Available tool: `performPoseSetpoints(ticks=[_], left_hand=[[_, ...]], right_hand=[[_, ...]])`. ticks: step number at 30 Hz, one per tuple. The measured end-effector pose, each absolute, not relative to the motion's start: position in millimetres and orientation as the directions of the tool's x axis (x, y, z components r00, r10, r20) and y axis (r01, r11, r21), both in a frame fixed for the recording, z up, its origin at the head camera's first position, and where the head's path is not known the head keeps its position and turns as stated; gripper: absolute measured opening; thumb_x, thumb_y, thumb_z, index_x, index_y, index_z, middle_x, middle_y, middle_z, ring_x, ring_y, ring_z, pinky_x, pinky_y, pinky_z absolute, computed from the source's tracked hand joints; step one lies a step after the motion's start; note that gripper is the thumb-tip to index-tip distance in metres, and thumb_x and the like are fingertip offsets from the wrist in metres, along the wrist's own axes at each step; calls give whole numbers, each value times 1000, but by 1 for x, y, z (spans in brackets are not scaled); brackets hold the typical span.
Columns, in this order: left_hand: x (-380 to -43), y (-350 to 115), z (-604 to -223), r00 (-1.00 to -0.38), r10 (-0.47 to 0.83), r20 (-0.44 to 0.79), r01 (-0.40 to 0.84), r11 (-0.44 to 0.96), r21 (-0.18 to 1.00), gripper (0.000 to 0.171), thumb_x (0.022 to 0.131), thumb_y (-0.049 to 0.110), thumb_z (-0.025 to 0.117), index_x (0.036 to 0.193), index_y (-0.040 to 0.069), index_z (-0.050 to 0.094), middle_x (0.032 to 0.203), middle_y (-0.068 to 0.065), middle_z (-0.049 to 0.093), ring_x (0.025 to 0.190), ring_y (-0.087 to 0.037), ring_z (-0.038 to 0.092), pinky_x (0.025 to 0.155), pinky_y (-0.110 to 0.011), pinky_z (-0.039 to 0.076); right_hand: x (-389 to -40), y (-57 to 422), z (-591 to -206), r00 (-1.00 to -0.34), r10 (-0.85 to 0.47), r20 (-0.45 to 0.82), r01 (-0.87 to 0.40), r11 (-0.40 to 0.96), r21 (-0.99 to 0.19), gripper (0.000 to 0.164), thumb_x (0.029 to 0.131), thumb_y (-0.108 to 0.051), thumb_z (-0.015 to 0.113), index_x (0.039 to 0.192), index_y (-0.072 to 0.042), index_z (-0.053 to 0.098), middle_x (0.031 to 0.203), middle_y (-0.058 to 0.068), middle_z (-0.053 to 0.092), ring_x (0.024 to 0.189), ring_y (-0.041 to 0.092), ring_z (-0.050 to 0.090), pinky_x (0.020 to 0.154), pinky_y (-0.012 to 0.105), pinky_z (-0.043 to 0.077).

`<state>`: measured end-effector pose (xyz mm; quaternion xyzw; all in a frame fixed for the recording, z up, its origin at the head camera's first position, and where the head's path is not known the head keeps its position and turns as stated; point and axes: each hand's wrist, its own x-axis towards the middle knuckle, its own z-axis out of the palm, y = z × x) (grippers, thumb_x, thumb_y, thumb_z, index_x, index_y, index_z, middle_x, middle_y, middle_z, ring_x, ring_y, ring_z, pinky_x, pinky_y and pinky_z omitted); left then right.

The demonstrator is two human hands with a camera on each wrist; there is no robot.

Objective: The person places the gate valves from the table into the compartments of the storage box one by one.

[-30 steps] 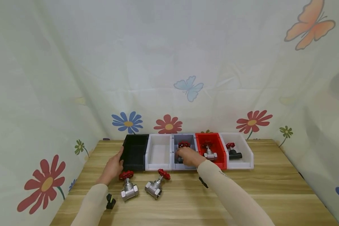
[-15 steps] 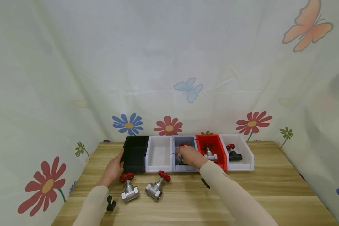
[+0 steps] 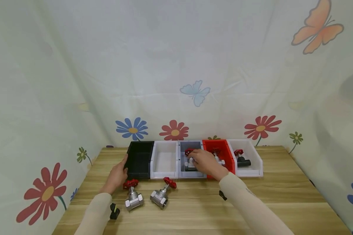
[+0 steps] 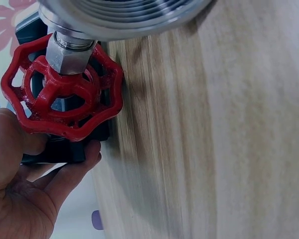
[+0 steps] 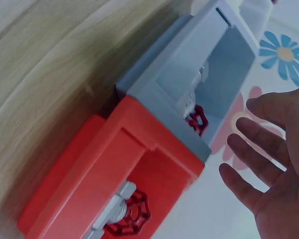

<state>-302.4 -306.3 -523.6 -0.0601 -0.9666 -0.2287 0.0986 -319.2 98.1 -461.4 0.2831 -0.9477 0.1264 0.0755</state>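
Note:
My left hand (image 3: 117, 177) is at the left side of the black bin (image 3: 139, 160); in the left wrist view its thumb and fingers (image 4: 65, 181) pinch the bin's edge. Over the right side of the grey bin (image 3: 192, 174) is my right hand (image 3: 206, 162), fingers spread and holding nothing in the right wrist view. A metal valve with a red handwheel (image 5: 197, 120) lies inside that grey bin, partly behind the hand in the head view. Two more metal valves, a left one (image 3: 133, 199) and a right one (image 3: 159, 196), lie on the table before the bins.
The bins stand in one row against the printed curtain. A white bin (image 3: 165, 160) sits between black and grey. The red bin (image 3: 229, 156) has a metal valve (image 5: 114, 209); the right-end white bin (image 3: 254, 153) has a dark-bodied valve (image 3: 243, 161). Wooden table (image 3: 200, 209) extends in front.
My right hand has opened off the valve in the grey bin and drawn back to the right, showing more of the valve. The left hand stays at the black bin.

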Motion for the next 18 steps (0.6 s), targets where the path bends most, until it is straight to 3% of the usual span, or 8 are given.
performPoseSetpoints(ticks=[4, 18], left_hand=[[-303, -307, -524, -975, 69, 211, 155, 891, 427, 68, 94, 0, 52, 154, -1, 23, 122, -38, 59, 76, -28, 57, 80, -51, 53], [-303, -306, -523, -980, 62, 190, 140, 893, 429, 67, 95, 1, 51, 155, -1, 22, 134, -37, 52, 88, -33, 61, 93, -57, 50]], right_hand=[[-314, 111, -459, -852, -472, 228, -517, 829, -215, 36, 87, -21, 74, 122, -19, 69, 124, 1, 67, 111, 20, 62, 98, 40, 54], [-306, 158, -444, -855, -415, 312, -486, 851, -199, 34, 88, -18, 73, 121, -13, 68, 124, 6, 66, 115, 26, 61, 99, 45, 52]])
